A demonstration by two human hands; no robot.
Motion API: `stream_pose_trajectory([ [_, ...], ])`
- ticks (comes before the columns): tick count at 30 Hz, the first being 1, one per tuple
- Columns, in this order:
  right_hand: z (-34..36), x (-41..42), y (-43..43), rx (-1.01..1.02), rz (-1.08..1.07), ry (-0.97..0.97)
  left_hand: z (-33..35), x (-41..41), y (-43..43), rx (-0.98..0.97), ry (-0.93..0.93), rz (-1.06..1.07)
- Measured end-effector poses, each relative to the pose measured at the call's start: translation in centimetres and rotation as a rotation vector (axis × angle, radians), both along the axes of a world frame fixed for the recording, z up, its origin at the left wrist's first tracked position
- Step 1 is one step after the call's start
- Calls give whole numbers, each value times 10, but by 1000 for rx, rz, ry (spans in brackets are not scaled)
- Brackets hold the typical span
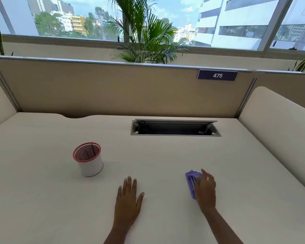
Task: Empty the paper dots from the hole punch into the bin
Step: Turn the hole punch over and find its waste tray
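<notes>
A purple hole punch lies on the cream desk at the right front. My right hand rests over its right side, fingers curled around it and touching it; the punch still sits on the desk. A small round bin with a red mesh rim and white wall stands upright at the left, well apart from the punch. My left hand lies flat on the desk between bin and punch, fingers spread, holding nothing.
An open cable slot is sunk in the desk behind the punch. A beige partition with a plate reading 475 closes the back. Padded side panels stand left and right. Plants and windows lie beyond.
</notes>
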State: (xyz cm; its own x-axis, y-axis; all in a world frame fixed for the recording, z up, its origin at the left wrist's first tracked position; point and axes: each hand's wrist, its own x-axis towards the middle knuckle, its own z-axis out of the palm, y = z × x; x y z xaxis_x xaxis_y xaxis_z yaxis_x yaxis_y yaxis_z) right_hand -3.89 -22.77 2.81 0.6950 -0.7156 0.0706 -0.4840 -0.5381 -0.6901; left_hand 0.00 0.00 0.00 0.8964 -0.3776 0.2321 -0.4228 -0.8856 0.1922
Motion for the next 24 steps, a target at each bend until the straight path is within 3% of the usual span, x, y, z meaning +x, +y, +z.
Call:
stream_pose_trajectory([
  [4, 7, 3, -15, 233, -104, 3, 3, -3, 2, -155, 26, -35],
  [7, 10, 5, -16, 341, -117, -18, 5, -4, 0, -112, 117, -123],
  [10, 10, 6, -15, 429, -137, -37, 17, -7, -10, -104, 140, -26],
  [12, 10, 7, -11, 498, -143, -73, 11, -2, -16, -278, 49, 57],
  [17, 19, 4, 15, 957, -101, -185, 12, -8, -35, -601, 333, 0],
  [24, 36, 3, 43, 1488, 36, 35, 36, -7, -50, -943, 626, 9],
])
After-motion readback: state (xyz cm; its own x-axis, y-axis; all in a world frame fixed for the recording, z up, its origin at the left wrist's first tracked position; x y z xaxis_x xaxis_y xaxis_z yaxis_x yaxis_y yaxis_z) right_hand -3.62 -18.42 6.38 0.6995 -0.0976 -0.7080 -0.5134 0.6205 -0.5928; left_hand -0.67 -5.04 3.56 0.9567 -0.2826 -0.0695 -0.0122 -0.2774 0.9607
